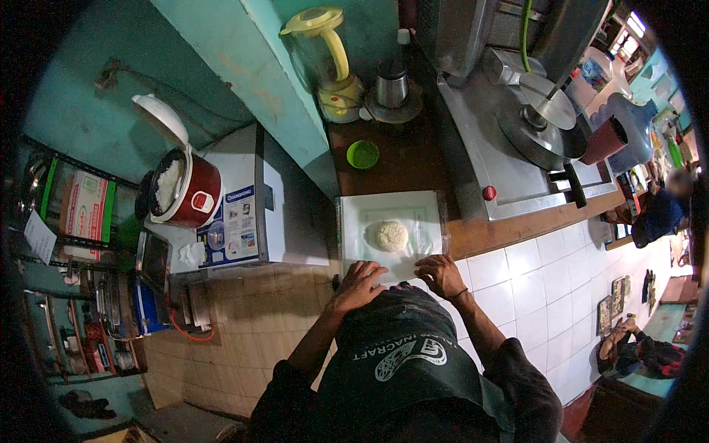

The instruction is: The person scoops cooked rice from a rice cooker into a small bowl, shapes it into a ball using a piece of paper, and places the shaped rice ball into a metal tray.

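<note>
A round, pale mass, like rice or dough, [392,236] lies on a clear plastic sheet [363,216] over a white board [349,205] at the end of the wooden counter. My left hand [361,283] rests at the near left edge of the board, fingers slightly bent. At the near right corner is my right hand [440,275], its fingers curled at the edge of the sheet. Whether either hand pinches the plastic is too small to tell. The pale mass lies beyond both hands, touched by neither.
Beyond the board stand a green bowl [363,154] and a yellow blender [339,102]. To the right, a lidded pan [540,135] sits on a steel stove [476,149]. A red rice cooker [200,191] stands open at left. Other people [637,351] are at far right.
</note>
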`<state>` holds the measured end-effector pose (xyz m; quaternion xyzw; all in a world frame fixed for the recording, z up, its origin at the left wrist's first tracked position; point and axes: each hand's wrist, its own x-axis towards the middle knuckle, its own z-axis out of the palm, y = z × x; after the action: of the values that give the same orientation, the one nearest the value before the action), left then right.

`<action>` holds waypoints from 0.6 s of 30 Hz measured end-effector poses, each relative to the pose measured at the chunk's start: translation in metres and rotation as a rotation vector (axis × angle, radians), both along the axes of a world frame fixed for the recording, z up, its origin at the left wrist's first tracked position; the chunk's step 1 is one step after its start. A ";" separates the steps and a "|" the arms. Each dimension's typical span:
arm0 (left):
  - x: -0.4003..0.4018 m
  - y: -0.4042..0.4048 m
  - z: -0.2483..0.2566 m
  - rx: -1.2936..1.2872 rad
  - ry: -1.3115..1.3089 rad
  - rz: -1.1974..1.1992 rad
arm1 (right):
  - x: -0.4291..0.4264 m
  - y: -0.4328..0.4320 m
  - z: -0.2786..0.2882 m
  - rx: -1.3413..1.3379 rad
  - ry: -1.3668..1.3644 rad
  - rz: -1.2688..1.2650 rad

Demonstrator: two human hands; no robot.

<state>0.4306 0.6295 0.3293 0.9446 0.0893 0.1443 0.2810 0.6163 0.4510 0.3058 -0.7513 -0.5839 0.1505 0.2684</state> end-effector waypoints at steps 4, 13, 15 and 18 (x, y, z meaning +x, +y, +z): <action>-0.009 0.004 0.001 0.063 0.039 0.026 | -0.005 -0.002 0.008 -0.032 0.015 -0.014; -0.003 0.030 -0.001 -0.042 0.022 0.057 | 0.009 0.007 0.035 0.018 0.154 -0.116; -0.005 0.043 0.002 0.015 0.095 0.051 | 0.027 0.001 0.032 0.029 0.018 -0.074; -0.011 0.063 0.009 -0.086 0.123 0.027 | 0.047 -0.010 0.033 0.023 0.228 -0.051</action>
<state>0.4200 0.6927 0.3385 0.9375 0.1253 0.0856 0.3133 0.6633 0.4405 0.3385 -0.7409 -0.5317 0.2215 0.3455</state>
